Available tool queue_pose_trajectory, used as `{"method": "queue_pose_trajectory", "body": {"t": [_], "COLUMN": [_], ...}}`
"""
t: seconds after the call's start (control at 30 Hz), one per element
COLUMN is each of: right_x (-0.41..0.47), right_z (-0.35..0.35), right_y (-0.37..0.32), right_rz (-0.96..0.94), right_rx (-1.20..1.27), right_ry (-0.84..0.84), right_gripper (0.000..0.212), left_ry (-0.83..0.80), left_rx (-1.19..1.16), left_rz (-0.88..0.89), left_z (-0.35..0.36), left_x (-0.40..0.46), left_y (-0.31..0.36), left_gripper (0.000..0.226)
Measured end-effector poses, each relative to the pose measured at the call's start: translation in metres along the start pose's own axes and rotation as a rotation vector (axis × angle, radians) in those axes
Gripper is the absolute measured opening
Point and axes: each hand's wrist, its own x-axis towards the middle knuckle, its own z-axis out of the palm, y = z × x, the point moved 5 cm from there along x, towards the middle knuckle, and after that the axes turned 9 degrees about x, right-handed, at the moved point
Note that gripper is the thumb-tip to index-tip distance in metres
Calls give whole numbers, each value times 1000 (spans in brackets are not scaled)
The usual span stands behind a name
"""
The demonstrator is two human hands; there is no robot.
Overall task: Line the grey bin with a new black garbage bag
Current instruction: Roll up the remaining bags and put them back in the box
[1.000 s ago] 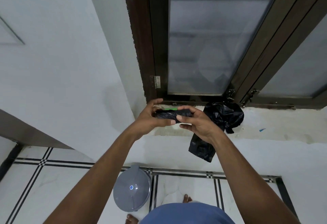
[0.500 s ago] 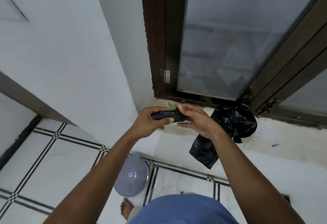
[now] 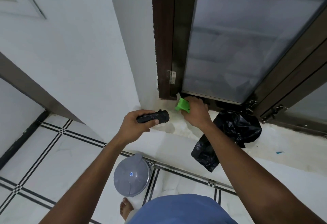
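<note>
A: From the head view, what is the left hand (image 3: pixel 136 123) doing?

B: It is gripping the roll of black garbage bags (image 3: pixel 153 118), fingers curled round it, above and beyond the grey bin (image 3: pixel 131 177).

A: And the right hand (image 3: pixel 195 113)?

B: It is pinching a green paper band (image 3: pixel 183 107), farther from the grey bin than the roll is, up by the foot of the door frame (image 3: pixel 163 47). A second ago both hands were together on the roll with only a sliver of green showing; now they are moving apart and the band is coming off.

A: So the roll is being unwrapped?

B: I am judging so. With the band off, a new bag can be unrolled and torn free.

A: Where is the grey bin itself?

B: It is sitting on the tiled floor (image 3: pixel 53 153), just beyond the person's bare foot (image 3: pixel 126 209), with its domed lid on. So the lining is not yet starting.

A: Anything else near it?

B: A crumpled black bag (image 3: pixel 235 131) is lying on the ledge to the right of the grey bin and beyond it, partly behind the right forearm.
</note>
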Motion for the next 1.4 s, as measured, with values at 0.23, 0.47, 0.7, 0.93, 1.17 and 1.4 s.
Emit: {"method": "queue_pose_trajectory", "body": {"t": [0.23, 0.47, 0.7, 0.93, 1.17, 1.4], "right_x": [-34, -51, -60, -68, -63, -55], "right_z": [-7, 10, 18, 21, 29, 36], "right_y": [-11, -13, -22, -28, -25, -20], "right_rz": [-34, 56, 74, 120, 79, 78], "right_rx": [480, 467, 465, 577, 533, 534], "right_ry": [189, 144, 158, 167, 188, 181], "right_gripper": [78, 82, 71, 84, 59, 53], "left_ry": [-37, -137, -123, -88, -122, -242], "left_rx": [-65, -65, -34, 14, 427, 1009], "left_rz": [67, 188, 237, 256, 433, 566], "left_z": [4, 12, 11, 9, 18, 43], "left_x": [-6, -3, 7, 15, 30, 54], "left_y": [29, 66, 91, 99, 114, 121], "left_gripper": [35, 37, 43, 48, 45, 50]}}
